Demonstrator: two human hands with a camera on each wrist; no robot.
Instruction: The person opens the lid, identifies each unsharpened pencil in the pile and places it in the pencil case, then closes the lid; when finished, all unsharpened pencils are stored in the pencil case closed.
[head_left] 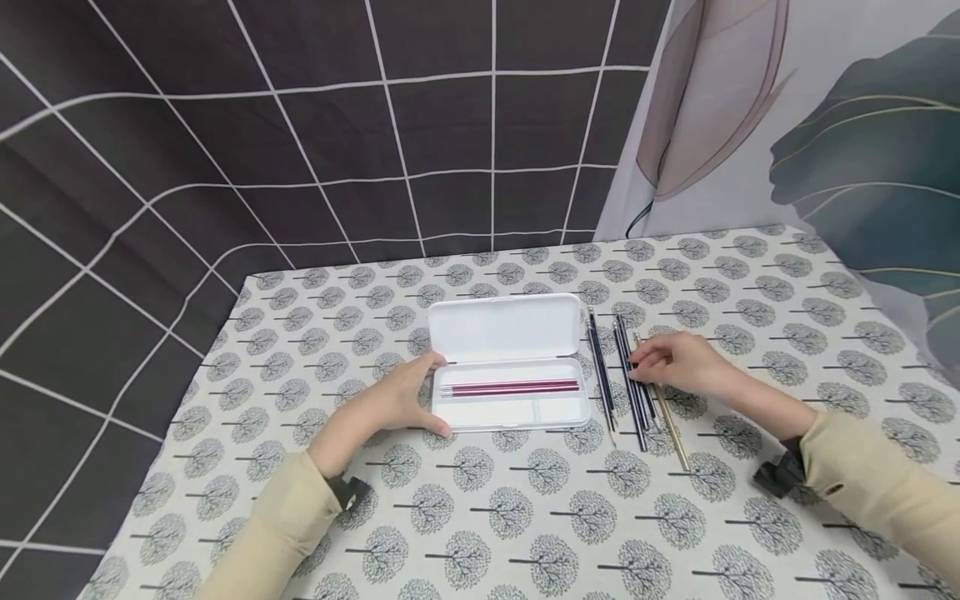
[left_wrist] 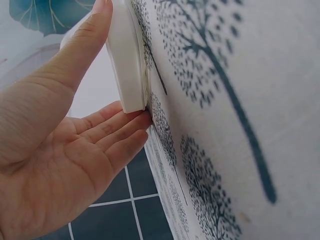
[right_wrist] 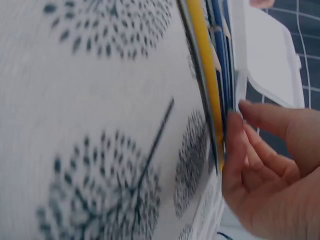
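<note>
A table [head_left: 525,517] covered in tree-print cloth stood before a dark grid backdrop [head_left: 300,125] and a leaf-print curtain [head_left: 825,125]. The open white pencil case [head_left: 510,333], holding red pens [head_left: 513,387], lay at centre; the left hand [head_left: 397,400] braced its left end, fingers straight. Beside its right end, the right hand [head_left: 678,362] pinched one of the loose dark pens [head_left: 630,392]. Bare cloth lay nearer the person.

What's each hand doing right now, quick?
Left hand: open, straight fingers steadying the open white plastic pencil case.
Right hand: fingertips on the dark blue pens; grip cannot be told.
</note>
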